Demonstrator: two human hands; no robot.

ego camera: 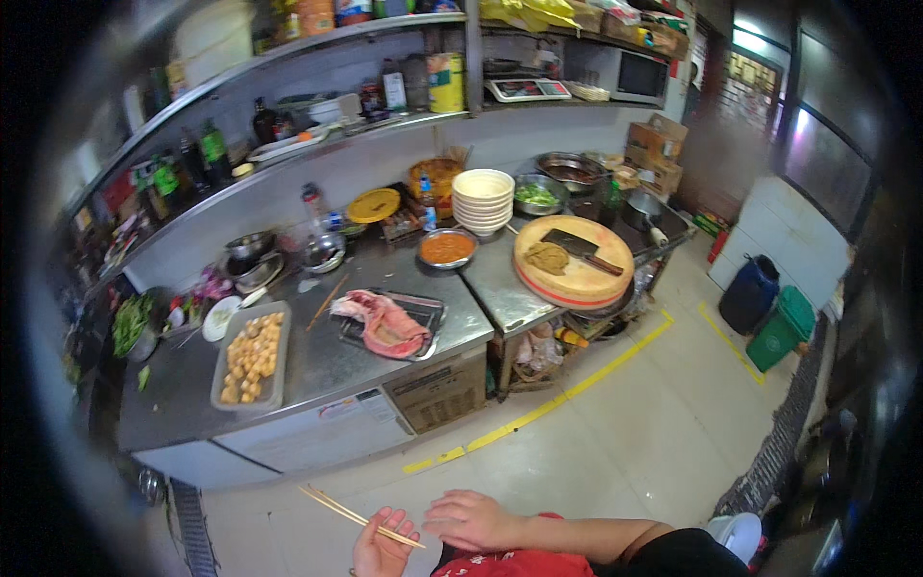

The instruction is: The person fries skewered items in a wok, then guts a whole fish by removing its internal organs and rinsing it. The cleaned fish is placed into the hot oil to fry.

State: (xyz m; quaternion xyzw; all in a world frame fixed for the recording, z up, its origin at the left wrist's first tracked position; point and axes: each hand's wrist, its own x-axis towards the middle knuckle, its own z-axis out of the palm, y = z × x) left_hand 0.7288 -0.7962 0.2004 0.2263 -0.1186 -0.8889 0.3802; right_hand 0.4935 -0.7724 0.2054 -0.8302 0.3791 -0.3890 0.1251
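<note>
Palm up at the bottom of the view, my left hand [386, 544] holds a pair of wooden chopsticks [346, 511] that point to the upper left. Just right of it, my right hand [469, 519] is held palm down over the red apron, its fingers loosely extended and with nothing visible in them. Both hands are off the steel counter. On the counter before me, a slab of raw meat [389, 324] lies on a black tray [435, 317]. A plastic tub [287, 360] to the left holds tan cubes [251, 353].
A cleaver [570, 241] and a brown lump [548, 257] rest on a round chopping board [533, 227]. Near it stand stacked bowls [483, 202] and a bowl of red sauce [447, 249]. Shelves [404, 122] run above the counter. Two bins, one green [782, 328], stand at the right.
</note>
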